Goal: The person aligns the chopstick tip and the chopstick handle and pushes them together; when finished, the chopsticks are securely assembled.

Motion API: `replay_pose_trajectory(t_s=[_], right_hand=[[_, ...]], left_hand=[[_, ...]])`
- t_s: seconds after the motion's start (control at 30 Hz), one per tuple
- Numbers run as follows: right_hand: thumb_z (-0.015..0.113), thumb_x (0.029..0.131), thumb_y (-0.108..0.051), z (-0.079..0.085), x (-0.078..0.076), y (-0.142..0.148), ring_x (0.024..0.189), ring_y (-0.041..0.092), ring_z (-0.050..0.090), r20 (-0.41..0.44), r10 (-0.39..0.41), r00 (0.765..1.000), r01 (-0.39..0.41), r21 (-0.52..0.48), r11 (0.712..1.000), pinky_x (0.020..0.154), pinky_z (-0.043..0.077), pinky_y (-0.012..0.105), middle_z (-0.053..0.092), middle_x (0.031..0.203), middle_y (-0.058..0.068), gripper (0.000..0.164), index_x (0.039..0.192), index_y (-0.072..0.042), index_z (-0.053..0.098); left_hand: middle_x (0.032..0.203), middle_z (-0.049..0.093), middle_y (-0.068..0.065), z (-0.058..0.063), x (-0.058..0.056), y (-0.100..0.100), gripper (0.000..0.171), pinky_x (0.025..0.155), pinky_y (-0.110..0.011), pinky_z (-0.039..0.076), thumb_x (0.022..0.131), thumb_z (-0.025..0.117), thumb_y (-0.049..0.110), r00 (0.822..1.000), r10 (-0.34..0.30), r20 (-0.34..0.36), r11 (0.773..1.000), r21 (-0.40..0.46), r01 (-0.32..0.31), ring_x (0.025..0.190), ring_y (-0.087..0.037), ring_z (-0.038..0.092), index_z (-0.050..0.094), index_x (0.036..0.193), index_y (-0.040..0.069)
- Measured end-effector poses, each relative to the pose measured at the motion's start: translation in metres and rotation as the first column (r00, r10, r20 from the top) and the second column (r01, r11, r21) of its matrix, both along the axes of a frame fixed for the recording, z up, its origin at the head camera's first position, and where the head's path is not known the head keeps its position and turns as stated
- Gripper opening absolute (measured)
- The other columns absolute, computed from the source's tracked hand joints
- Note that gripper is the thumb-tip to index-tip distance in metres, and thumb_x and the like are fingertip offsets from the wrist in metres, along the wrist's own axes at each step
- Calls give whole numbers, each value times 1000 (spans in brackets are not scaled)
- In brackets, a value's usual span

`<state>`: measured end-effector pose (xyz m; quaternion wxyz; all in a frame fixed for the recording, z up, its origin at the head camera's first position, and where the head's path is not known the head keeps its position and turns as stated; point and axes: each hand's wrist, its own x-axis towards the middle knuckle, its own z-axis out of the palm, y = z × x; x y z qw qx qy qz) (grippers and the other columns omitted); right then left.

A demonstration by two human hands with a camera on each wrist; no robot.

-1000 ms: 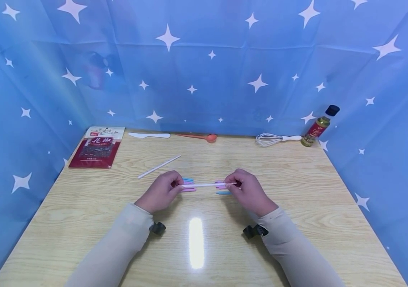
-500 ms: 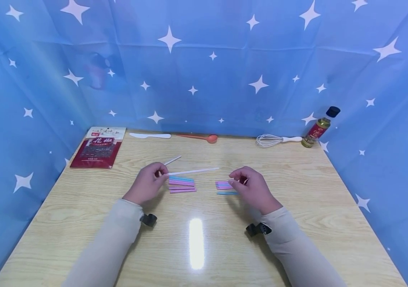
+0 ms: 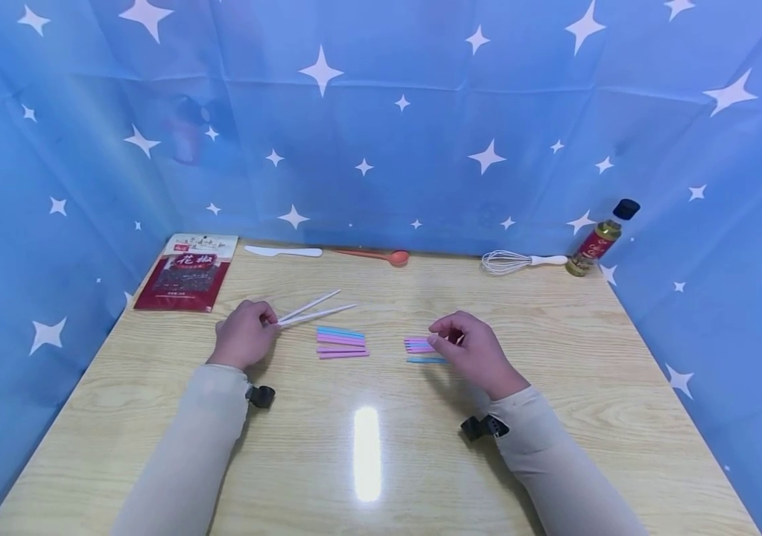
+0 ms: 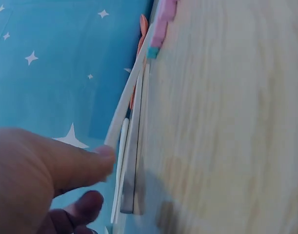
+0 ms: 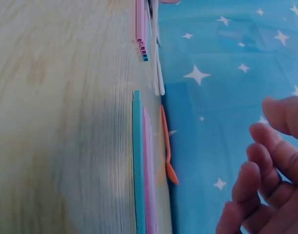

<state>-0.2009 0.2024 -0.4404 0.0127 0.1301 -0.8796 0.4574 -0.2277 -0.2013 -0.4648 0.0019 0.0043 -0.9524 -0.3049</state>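
Observation:
My left hand [image 3: 243, 335] pinches one end of a thin white stick [image 3: 323, 313], its far end pointing right. A second white stick [image 3: 313, 302] lies just behind, angled away. In the left wrist view, thumb and finger hold the white stick [image 4: 122, 109] above the other stick [image 4: 132, 175] on the table. My right hand [image 3: 477, 353] hovers with loosely curled fingers and holds nothing. Below it lie several pink and purple sticks [image 3: 417, 345] and a separate blue stick [image 3: 426, 360], partly covered by the hand. Another row of blue, pink and purple sticks [image 3: 340, 339] lies between the hands.
Along the back of the wooden table [image 3: 287, 447] lie a red spice packet [image 3: 182, 279], a white knife [image 3: 283, 252], an orange spoon [image 3: 397, 258] and a whisk [image 3: 508, 261]. An oil bottle [image 3: 595, 246] stands at the back right corner. A blue star-printed curtain [image 3: 381, 134] surrounds the table.
The white stick was held between both hands; the right hand has let go. My left hand has carried it left, beside the other white stick. The right hand has barely moved.

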Motion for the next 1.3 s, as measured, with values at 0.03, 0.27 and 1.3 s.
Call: replay_pose_trajectory(t_s=[0.03, 0.27, 1.3], right_hand=[[76, 97, -12, 0, 0, 0, 80, 22, 56, 1, 0, 1000, 0, 1, 1000, 67, 48, 27, 63, 92, 6, 17, 110, -2, 74], [77, 97, -14, 2, 1, 0, 81, 23, 56, 14, -5, 1000, 5, 10, 1000, 68, 48, 28, 63, 93, 5, 18, 111, -2, 75], [75, 96, -12, -4, -7, 12, 74, 20, 52, 111, -13, 994, 2, 98, 995, 64, 44, 30, 60, 84, 5, 8, 103, -8, 77]], left_hand=[[106, 60, -13, 0, 0, -1, 8, 89, -59, 36, 99, 70, 18, 1000, 3, 12, 1000, -13, -3, 92, -31, 57, 67, 98, 11], [103, 61, -13, 4, 0, -3, 9, 87, -60, 38, 99, 69, 19, 998, 25, 66, 997, -70, -20, 90, -32, 58, 67, 95, 11], [93, 61, -7, 5, 5, 28, 4, 85, -50, 38, 100, 68, 17, 984, -175, -17, 984, 23, 175, 82, -25, 54, 70, 100, 13]])
